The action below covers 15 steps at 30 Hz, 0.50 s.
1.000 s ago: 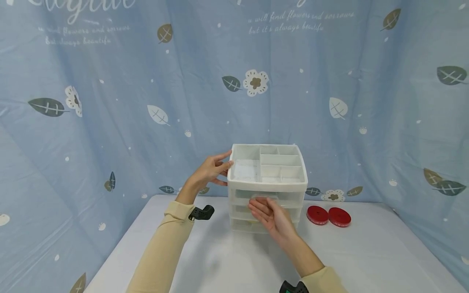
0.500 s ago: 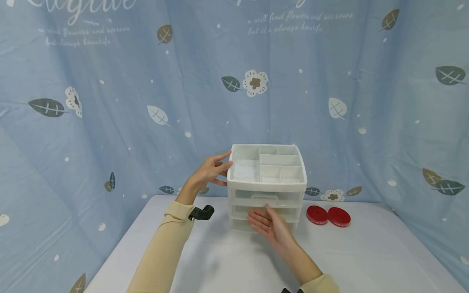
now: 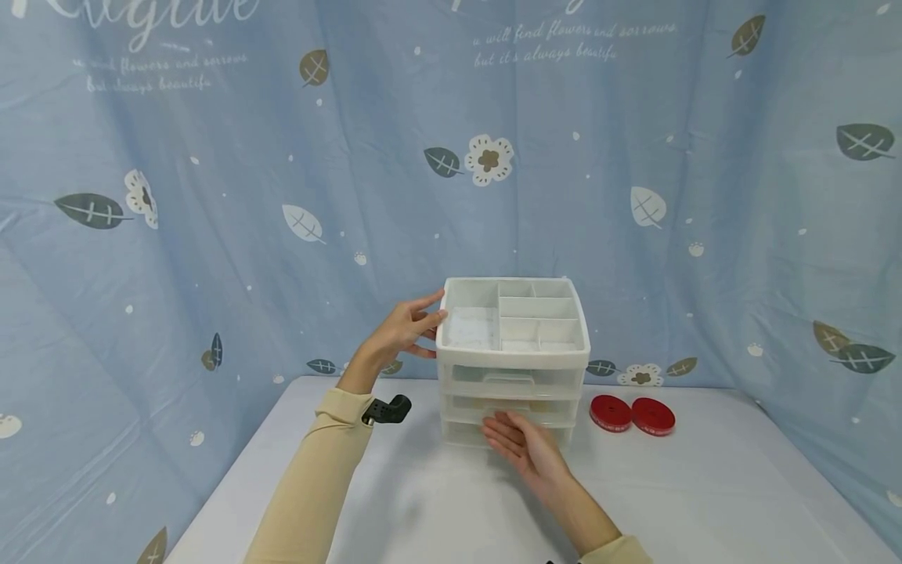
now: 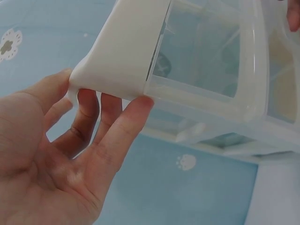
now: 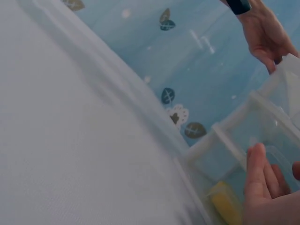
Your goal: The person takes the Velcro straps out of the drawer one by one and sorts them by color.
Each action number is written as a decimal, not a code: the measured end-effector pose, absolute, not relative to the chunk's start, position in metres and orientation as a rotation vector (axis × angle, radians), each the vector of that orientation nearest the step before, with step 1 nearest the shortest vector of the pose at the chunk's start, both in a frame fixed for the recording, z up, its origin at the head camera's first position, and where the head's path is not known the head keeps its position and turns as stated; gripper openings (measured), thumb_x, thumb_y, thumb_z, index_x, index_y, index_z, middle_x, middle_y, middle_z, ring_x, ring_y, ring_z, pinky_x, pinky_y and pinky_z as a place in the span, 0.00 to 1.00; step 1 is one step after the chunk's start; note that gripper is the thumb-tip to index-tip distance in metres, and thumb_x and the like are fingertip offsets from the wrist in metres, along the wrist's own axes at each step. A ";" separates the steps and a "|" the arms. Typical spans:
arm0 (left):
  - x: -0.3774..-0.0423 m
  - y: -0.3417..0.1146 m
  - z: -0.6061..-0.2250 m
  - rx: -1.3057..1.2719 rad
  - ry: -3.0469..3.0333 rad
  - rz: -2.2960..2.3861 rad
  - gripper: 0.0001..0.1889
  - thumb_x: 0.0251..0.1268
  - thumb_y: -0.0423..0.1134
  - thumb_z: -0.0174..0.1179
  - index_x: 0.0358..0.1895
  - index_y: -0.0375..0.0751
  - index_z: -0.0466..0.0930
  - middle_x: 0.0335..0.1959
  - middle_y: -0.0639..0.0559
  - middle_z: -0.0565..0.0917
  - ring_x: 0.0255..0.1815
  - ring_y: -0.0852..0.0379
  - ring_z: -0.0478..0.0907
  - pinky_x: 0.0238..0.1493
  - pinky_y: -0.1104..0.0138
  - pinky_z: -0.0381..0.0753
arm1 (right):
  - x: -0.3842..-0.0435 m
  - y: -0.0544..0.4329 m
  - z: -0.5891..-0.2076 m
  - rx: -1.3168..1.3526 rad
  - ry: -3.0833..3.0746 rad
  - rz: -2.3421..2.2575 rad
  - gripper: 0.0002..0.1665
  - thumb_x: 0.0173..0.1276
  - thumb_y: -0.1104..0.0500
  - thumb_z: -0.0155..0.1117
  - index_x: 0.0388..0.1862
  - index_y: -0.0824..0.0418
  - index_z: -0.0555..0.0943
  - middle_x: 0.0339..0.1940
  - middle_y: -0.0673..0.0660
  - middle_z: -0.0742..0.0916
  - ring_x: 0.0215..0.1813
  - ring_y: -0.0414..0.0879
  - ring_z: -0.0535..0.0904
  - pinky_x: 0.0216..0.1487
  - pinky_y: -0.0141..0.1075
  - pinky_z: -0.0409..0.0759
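A white plastic drawer organizer [image 3: 513, 359] stands at the back of the table, with a divided tray on top and three translucent drawers below. My left hand [image 3: 400, 333] holds its left side, fingertips against the tray's rim and its lower edge, as the left wrist view shows. In front of the lower drawers is my right hand [image 3: 528, 453], fingers nearly straight and palm turned inward. Whether it touches the bottom drawer [image 3: 465, 433] cannot be told. Something yellow [image 5: 226, 204] shows through a drawer in the right wrist view. All drawers look pushed in.
Two red ribbon rolls [image 3: 611, 413] lie flat side by side, right of the organizer. A white cloth covers the table [image 3: 705, 486]. Behind it hangs a blue curtain [image 3: 380, 157] printed with leaves and flowers, close to the organizer's back.
My right hand has moved down from the top drawer's front to the lower drawers, uncovering the top drawer's handle. The left hand stays on the organizer's side.
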<state>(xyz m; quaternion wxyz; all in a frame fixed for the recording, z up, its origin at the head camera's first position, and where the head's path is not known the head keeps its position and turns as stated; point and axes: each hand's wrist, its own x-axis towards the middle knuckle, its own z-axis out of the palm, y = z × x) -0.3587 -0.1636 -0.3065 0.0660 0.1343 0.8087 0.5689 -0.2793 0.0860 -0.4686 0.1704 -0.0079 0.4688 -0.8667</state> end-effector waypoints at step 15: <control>-0.357 -0.165 -0.305 0.412 2.425 1.720 0.33 0.72 0.51 0.56 0.77 0.67 0.55 0.55 0.38 0.81 0.46 0.46 0.85 0.43 0.52 0.89 | -0.268 0.070 -0.458 0.057 1.056 -2.740 0.16 0.84 0.56 0.33 0.58 0.67 0.58 0.54 0.66 0.81 0.61 0.56 0.81 0.70 0.41 0.75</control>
